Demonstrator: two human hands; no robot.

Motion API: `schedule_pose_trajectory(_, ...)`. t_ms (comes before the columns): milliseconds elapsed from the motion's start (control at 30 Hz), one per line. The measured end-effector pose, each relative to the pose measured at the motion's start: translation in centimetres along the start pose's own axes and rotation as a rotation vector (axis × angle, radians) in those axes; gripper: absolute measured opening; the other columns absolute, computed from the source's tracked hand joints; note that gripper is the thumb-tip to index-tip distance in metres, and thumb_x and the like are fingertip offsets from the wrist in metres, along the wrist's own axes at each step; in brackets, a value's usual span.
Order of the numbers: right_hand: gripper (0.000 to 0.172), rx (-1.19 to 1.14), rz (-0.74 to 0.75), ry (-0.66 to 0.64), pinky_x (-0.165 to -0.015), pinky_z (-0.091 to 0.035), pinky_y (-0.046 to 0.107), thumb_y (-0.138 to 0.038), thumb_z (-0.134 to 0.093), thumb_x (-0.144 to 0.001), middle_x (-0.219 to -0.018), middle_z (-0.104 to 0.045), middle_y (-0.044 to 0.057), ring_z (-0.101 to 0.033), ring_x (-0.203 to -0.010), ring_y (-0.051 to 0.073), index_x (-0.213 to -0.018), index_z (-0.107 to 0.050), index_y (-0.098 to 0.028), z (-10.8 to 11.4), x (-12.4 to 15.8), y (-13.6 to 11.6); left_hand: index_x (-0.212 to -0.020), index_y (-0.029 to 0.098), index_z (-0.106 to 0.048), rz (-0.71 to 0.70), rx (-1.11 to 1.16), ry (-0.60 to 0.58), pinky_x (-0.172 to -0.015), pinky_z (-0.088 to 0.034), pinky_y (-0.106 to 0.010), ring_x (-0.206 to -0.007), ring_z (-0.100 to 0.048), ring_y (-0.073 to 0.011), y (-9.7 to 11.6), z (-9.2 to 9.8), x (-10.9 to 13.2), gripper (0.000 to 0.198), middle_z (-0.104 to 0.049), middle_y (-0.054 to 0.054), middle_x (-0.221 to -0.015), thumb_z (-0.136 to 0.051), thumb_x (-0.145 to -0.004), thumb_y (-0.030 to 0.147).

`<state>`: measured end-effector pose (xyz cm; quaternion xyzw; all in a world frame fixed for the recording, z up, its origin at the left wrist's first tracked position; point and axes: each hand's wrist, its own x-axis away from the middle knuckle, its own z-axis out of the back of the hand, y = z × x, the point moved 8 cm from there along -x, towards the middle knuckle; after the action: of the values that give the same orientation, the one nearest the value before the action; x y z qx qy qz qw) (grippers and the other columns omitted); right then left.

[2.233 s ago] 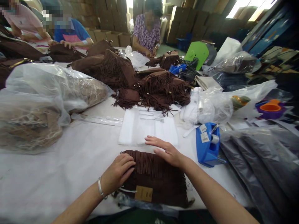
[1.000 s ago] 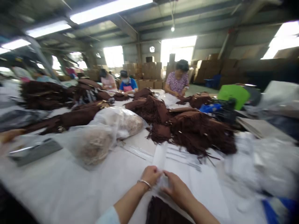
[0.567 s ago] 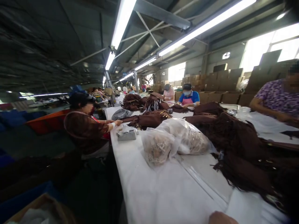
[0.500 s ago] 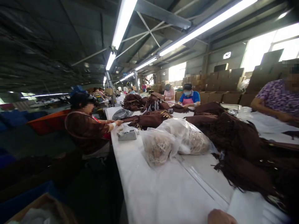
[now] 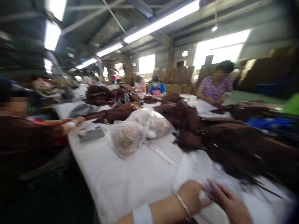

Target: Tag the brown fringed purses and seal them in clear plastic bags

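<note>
The view is blurred by motion. My left hand [image 5: 192, 196], with a thin bracelet on the wrist, is at the bottom edge, its fingers curled on a white plastic bag [image 5: 193, 165] lying on the white table [image 5: 130, 180]. My right hand [image 5: 230, 203] is just to its right, fingertips meeting the left hand at the same bag; its fingers are smeared. A heap of brown fringed bags [image 5: 233, 146] lies just beyond my hands, to the right.
Two clear sacks of tan filling [image 5: 130, 133] sit mid-table, with a grey tape dispenser [image 5: 91, 133] to their left. A person in brown [image 5: 25, 133] reaches onto the table from the left. Three more people work at the far end, before stacked cartons.
The view has swung from the aisle on the left back toward the table and down. Both my hands are in view again, at the white plastic bag.
</note>
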<state>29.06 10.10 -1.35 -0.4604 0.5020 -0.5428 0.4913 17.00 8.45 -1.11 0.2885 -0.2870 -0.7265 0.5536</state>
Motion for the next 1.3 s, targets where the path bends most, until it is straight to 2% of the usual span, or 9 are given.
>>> schedule_pose_trajectory(133, 0.048, -0.161, -0.065, -0.078, -0.08, -0.057, 0.042, -0.052, -0.064, -0.076, -0.098, -0.07, 0.011, -0.066, -0.093, 0.028, -0.106, -0.068, -0.016, 2.9, 1.3, 1.1, -0.066, 0.016, -0.062, 0.029, 0.249, -0.132, -0.065, -0.045, -0.031, -0.066, -0.058, -0.0189, -1.2, -1.7, -1.0, 0.025, -0.066, -0.008, -0.069, -0.052, -0.078, 0.036)
schedule_pose_trajectory(267, 0.038, 0.033, 0.033, -0.09, -0.083, -0.053, 0.04, -0.043, -0.056, -0.083, -0.102, -0.068, 0.009, -0.064, -0.097, 0.024, -0.109, -0.065, -0.017, 3.4, 1.7, 0.8, -0.069, 0.014, -0.059, 0.149, 0.42, -0.247, -0.052, -0.046, -0.027, -0.054, -0.057, -0.0154, -3.0, -3.3, -1.7, 0.037, -0.068, -0.008, -0.069, -0.049, -0.078, 0.048)
schedule_pose_trajectory(600, 0.011, 0.219, 0.097, -0.15, -0.068, -0.05, 0.028, -0.025, -0.066, -0.073, -0.078, -0.068, 0.002, -0.063, -0.073, 0.017, -0.08, -0.069, -0.018, 2.3, 2.2, 0.5, -0.057, 0.019, -0.047, 0.091, 0.345, -0.067, -0.051, -0.038, -0.022, -0.05, -0.048, -0.0121, -1.6, -1.6, -2.1, 0.045, -0.051, 0.003, -0.049, -0.052, -0.075, 0.06)
schedule_pose_trajectory(733, 0.012, 0.287, 0.123, -0.002, -0.069, -0.049, 0.028, -0.027, -0.06, -0.077, -0.075, -0.068, 0.002, -0.063, -0.072, 0.017, -0.079, -0.067, -0.018, 4.7, 1.0, 0.7, -0.054, 0.019, -0.049, 0.075, 0.184, -0.069, -0.056, -0.039, -0.023, -0.054, -0.051, -0.013, -2.9, -1.6, -2.7, 0.047, -0.055, 0.002, -0.053, -0.046, -0.079, 0.059)
schedule_pose_trajectory(967, 0.03, 0.467, 0.198, 0.392, -0.063, -0.047, 0.028, -0.035, -0.035, -0.092, -0.079, -0.064, 0.004, -0.061, -0.064, 0.017, -0.107, -0.055, -0.018, 10.7, 0.1, -1.6, -0.06, 0.016, -0.063, 0.123, -0.26, -0.125, -0.065, -0.046, -0.033, -0.065, -0.062, -0.0241, -6.7, -0.6, -3.9, 0.031, -0.064, -0.008, -0.059, -0.049, -0.083, 0.031)
schedule_pose_trajectory(1033, 0.027, 0.535, 0.257, 0.383, -0.073, -0.046, 0.03, -0.036, -0.042, -0.09, -0.088, -0.067, 0.005, -0.063, -0.076, 0.019, -0.106, -0.058, -0.021, 10.3, 0.2, -2.9, -0.086, 0.011, -0.067, 0.077, -0.358, -0.069, -0.083, -0.044, -0.042, -0.093, -0.061, -0.0316, -5.2, 0.8, -3.9, 0.019, -0.068, -0.017, -0.09, -0.053, -0.08, 0.022)
schedule_pose_trajectory(1133, 0.026, 0.642, 0.366, 0.239, -0.078, -0.045, 0.029, -0.037, -0.045, -0.091, -0.101, -0.068, 0.005, -0.064, -0.086, 0.02, -0.107, -0.061, -0.025, 7.7, 0.4, -4.4, -0.133, 0.012, -0.044, -0.178, -0.497, 0.063, -0.107, -0.022, -0.05, -0.133, -0.03, -0.0336, 0.5, 3.0, -3.1, 0.051, -0.041, -0.019, -0.14, -0.052, -0.083, 0.017)
schedule_pose_trajectory(1200, 0.029, 0.726, 0.447, 0.101, -0.079, -0.046, 0.029, -0.037, -0.041, -0.093, -0.103, -0.068, 0.007, -0.064, -0.089, 0.021, -0.11, -0.061, -0.024, 5.5, 0.8, -5.1, -0.142, 0.018, -0.03, -0.516, -0.614, 0.085, -0.112, -0.013, -0.049, -0.138, -0.021, -0.0292, 5.3, 2.8, -2.1, 0.055, -0.033, -0.013, -0.147, -0.046, -0.089, 0.017)
schedule_pose_trajectory(1300, 0.03, 0.776, 0.506, -0.039, -0.081, -0.047, 0.03, -0.036, -0.039, -0.095, -0.102, -0.069, 0.007, -0.064, -0.091, 0.02, -0.109, -0.062, -0.023, 3.7, 1.5, -5.4, -0.14, 0.017, -0.035, -0.811, -0.721, -0.009, -0.107, -0.028, -0.044, -0.119, -0.048, -0.0244, 7.8, 1.6, -2.0, 0.049, -0.058, -0.011, -0.121, -0.037, -0.091, 0.011)
